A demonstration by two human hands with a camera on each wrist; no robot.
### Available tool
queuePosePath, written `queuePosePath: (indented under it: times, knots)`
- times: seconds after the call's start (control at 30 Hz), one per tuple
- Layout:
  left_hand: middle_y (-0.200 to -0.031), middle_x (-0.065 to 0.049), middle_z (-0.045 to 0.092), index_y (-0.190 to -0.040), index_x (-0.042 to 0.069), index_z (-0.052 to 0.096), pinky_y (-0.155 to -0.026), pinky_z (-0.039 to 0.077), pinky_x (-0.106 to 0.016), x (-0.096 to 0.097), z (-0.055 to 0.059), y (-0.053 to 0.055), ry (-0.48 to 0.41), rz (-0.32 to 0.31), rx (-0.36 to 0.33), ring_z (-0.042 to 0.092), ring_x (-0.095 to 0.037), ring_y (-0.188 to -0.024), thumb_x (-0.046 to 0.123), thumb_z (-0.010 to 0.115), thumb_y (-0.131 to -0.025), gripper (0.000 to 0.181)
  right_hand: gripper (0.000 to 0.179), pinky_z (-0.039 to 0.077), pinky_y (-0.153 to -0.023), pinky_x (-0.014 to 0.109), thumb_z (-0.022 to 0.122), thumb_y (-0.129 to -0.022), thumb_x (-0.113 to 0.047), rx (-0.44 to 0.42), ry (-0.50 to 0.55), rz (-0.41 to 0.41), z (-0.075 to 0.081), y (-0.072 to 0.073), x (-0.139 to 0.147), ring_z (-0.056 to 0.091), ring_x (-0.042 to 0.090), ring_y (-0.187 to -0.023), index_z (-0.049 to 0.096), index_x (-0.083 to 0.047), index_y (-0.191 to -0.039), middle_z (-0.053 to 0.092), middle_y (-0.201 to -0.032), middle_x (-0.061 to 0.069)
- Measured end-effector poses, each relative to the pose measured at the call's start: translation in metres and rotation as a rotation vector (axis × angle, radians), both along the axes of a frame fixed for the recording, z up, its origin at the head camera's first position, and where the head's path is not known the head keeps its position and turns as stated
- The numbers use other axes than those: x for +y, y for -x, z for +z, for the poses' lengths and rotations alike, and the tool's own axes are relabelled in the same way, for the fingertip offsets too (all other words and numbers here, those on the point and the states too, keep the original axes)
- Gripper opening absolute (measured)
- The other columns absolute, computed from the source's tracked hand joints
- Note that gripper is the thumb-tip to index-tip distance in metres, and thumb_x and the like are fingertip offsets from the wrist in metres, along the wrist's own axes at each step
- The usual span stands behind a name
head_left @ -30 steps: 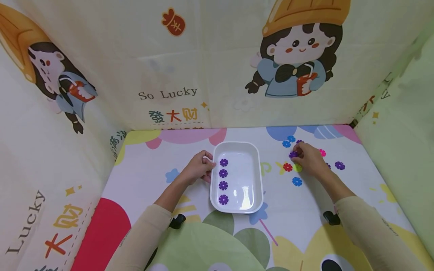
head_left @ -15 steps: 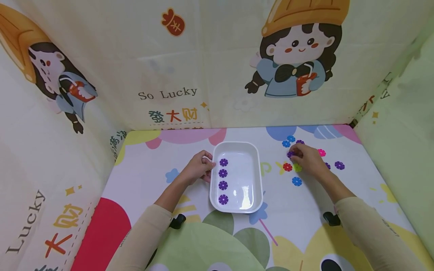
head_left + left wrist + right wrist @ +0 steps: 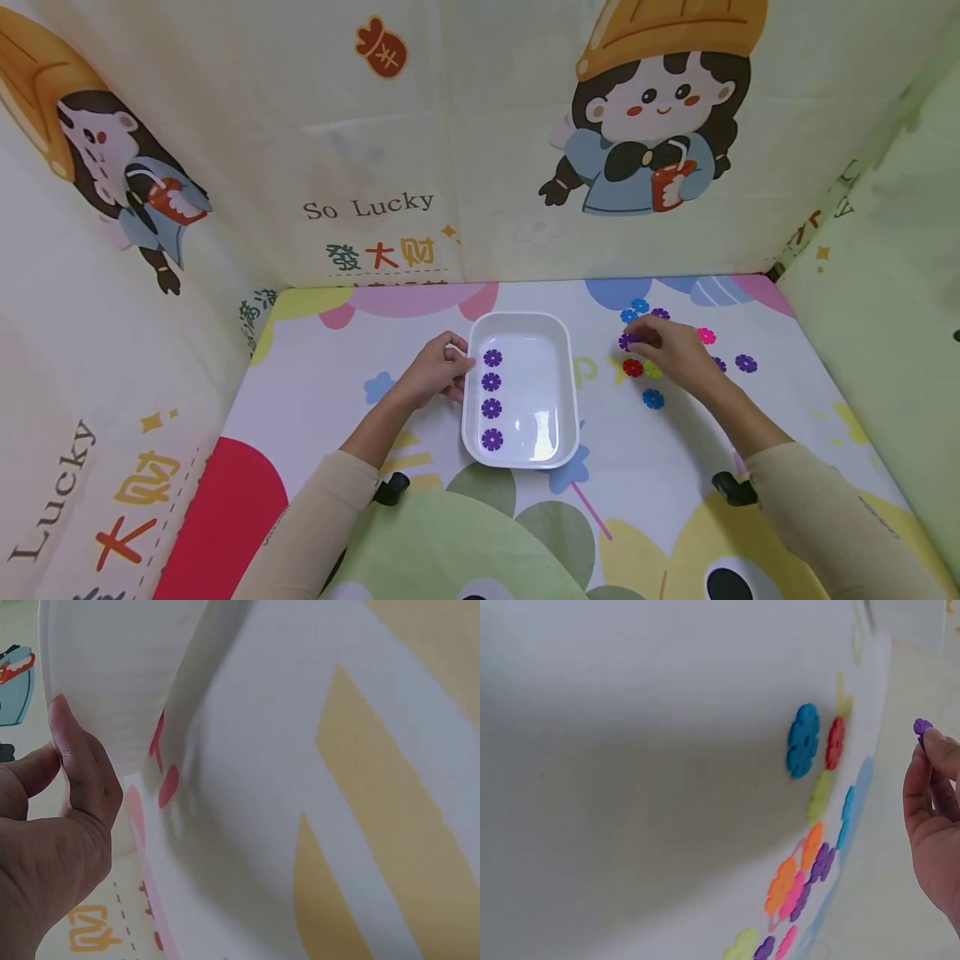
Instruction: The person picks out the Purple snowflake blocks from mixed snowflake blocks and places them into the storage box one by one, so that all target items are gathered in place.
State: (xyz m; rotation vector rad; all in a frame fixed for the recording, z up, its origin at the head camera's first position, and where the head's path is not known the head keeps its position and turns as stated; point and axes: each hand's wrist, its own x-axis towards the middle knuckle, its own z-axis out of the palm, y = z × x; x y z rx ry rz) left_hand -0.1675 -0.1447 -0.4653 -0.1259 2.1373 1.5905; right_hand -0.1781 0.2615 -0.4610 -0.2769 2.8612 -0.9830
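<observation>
- The white tray (image 3: 536, 375) lies just left of the table's (image 3: 630, 467) middle, its long axis running from the near edge toward the far edge, short ends facing those edges.
- A purple flower piece (image 3: 626, 342) is raised off the table, right of the tray and well apart from its right rim; it is round, without a long axis, and its exact tilt is hard to tell.
- Four purple pieces (image 3: 491, 382) form a column along the tray's left side, parallel to its long axis.
- Compared with half a second ago, the right hand (image 3: 675, 346) and its purple flower piece have shifted left, toward the tray; the column is unchanged.
- The right hand reaches in from the near right corner, thumb and fingertips pinching the piece narrowly.
- The left hand (image 3: 437, 367) comes from the near left, pinching the tray's left rim between thumb and fingers.
- Nearest the right hand on the table: a red piece (image 3: 633, 367), a yellow-green piece (image 3: 652, 369) and a blue piece (image 3: 653, 399).
</observation>
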Motion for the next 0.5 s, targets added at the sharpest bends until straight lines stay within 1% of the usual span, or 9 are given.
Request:
queuePosePath:
  times: [0.13,0.27,0.5]
  knots:
    - [-0.081,-0.009,0.057,-0.124,0.007,0.05,-0.052,0.064,-0.036,0.0,0.002,0.0,0.0,-0.002,0.0,0.06,-0.018,-0.059,0.012,0.067,-0.101,0.029,0.023,0.066,-0.084,0.033,0.072,-0.098,-0.013,0.016,0.01,0.034,0.004,-0.001,-0.008,0.071,0.028,-0.101,0.069,-0.013,-0.12,0.074,-0.113,0.011]
    - [-0.08,-0.008,0.056,-0.123,0.007,0.05,-0.051,0.064,-0.036,0.0,0.003,0.0,-0.007,-0.002,0.0,0.06,-0.018,-0.059,0.011,0.067,-0.101,0.028,0.023,0.066,-0.086,0.034,0.073,-0.097,-0.012,0.026,0.048,0.077,0.011,-0.002,-0.019,0.072,0.029,-0.103,0.07,-0.013,-0.12,0.074,-0.115,0.01]
    - [-0.08,-0.008,0.057,-0.122,0.007,0.05,-0.051,0.064,-0.036,0.0,0.001,0.001,-0.001,-0.002,0.003,0.06,-0.018,-0.058,0.011,0.067,-0.101,0.028,0.024,0.064,-0.089,0.036,0.074,-0.096,-0.011,0.021,0.113,0.161,0.022,-0.004,-0.045,0.073,0.026,-0.105,0.071,-0.014,-0.119,0.075,-0.116,0.006]
